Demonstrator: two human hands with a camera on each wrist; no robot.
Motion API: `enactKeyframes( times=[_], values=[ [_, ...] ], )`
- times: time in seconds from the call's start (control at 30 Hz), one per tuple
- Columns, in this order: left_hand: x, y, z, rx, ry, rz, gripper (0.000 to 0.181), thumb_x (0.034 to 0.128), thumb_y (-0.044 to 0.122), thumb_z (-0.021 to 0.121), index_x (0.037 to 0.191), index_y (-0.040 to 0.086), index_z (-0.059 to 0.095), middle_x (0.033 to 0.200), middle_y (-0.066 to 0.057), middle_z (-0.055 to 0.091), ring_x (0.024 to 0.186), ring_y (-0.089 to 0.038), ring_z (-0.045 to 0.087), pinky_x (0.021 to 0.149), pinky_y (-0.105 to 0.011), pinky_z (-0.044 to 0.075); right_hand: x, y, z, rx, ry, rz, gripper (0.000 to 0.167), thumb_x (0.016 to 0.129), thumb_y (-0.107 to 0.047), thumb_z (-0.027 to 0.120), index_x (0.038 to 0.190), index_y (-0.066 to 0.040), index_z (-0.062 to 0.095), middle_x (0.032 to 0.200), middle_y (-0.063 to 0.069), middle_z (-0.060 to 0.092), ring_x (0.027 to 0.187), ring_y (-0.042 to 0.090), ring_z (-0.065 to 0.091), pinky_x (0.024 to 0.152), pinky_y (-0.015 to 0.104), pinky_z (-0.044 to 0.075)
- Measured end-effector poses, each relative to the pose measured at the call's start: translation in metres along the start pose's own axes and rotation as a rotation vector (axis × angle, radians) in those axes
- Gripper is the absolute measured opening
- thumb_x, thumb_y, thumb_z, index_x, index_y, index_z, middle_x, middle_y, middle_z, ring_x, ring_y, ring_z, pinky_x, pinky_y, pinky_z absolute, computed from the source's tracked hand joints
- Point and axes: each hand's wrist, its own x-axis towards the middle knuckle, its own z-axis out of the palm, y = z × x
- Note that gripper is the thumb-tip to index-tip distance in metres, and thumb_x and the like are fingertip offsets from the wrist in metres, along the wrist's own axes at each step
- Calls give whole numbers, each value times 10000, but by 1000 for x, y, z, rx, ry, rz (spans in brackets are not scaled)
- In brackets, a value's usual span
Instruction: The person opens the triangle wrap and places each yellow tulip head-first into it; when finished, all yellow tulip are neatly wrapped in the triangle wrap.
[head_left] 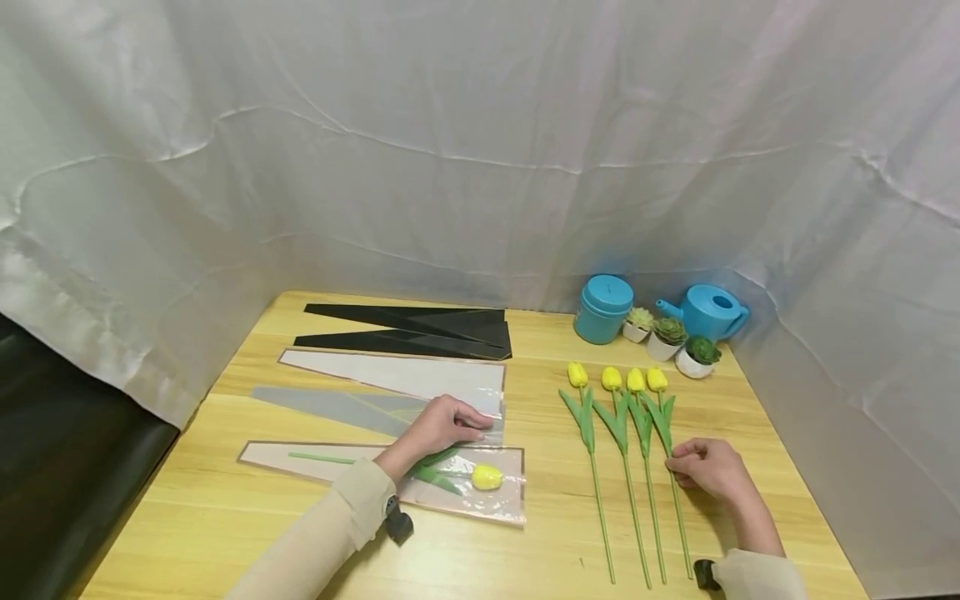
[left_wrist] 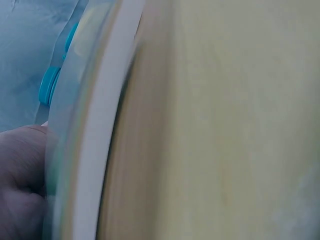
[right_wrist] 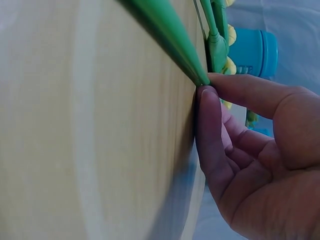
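Note:
Thumb and forefinger of the right hand (head_left: 708,468) (right_wrist: 255,145) pinch the green stem of the rightmost yellow tulip (head_left: 657,380), just under its leaves. Three more tulips (head_left: 611,378) lie to its left, heads toward the back. At the centre-left, the left hand (head_left: 444,423) (left_wrist: 21,175) has its thumb and fingers at the right end of a clear sleeve on a grey strip (head_left: 300,400); the exact grip is hidden. Nearer the front, another tulip (head_left: 487,477) lies in a clear sleeve with a pink border (head_left: 513,510), partly under the left forearm.
Black folded sheets (head_left: 405,342) and a white sleeve (head_left: 352,364) lie farther back. At the back right stand a blue canister (head_left: 597,325), small potted succulents (head_left: 666,333) and a blue watering can (head_left: 708,315). Grey curtains (head_left: 480,167) hang round the wooden table (head_left: 187,500).

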Motion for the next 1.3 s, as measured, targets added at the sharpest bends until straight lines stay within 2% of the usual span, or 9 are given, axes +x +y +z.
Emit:
enactKeyframes(
  times=[0.23,0.33,0.43,0.53,0.73,0.87,1.07,1.3],
  values=[
    [0,-3,3,-4,30,13,139,884,143,834,1018,178,845,1037,32,810,785,-21,663,685,-211,527,-2,-2,0,29,-6,2,267,936,-98,738,1081,114,666,844,60,747,721,163,705,668,305,624],
    [1,-2,3,-11,38,11,143,878,140,839,1020,163,839,956,47,814,766,-28,665,697,-215,522,-3,1,-1,18,-6,-4,278,941,-105,735,1094,118,668,846,58,751,719,157,706,664,296,619],
    [3,0,5,0,44,32,178,867,140,849,1043,157,826,861,69,804,846,-51,678,807,-247,528,-5,4,-3,20,-7,5,288,945,-100,728,1110,127,662,859,63,750,725,151,704,664,286,618],
    [5,1,6,13,48,53,216,856,128,857,1064,173,815,846,94,791,957,-83,669,930,-299,510,-5,5,-4,44,-14,16,295,947,-88,722,1125,137,649,878,76,741,738,154,701,672,286,622],
    [4,-1,6,-15,-6,54,297,852,137,863,1135,200,802,1065,106,798,1159,-165,688,1083,-405,497,-4,2,-3,59,-23,9,277,947,-77,720,1108,136,646,864,65,733,741,164,694,673,296,624],
    [5,-2,6,16,-38,59,367,836,179,881,1189,224,789,1159,128,777,1231,-184,649,1131,-432,456,-1,2,-2,48,-17,-6,263,946,-70,719,1094,135,649,850,62,729,739,167,688,669,294,624],
    [5,0,5,42,-27,59,342,834,187,879,1166,218,803,1149,121,779,1185,-176,627,1099,-426,458,2,3,0,46,-19,-14,263,949,-75,723,1095,132,654,853,69,727,741,169,691,671,296,626],
    [6,-2,7,69,20,45,201,867,226,852,1065,253,835,1018,146,797,1004,-98,634,976,-355,485,3,3,0,49,-26,-7,269,954,-82,720,1104,130,651,864,68,726,748,170,693,676,301,626]
  ],
)
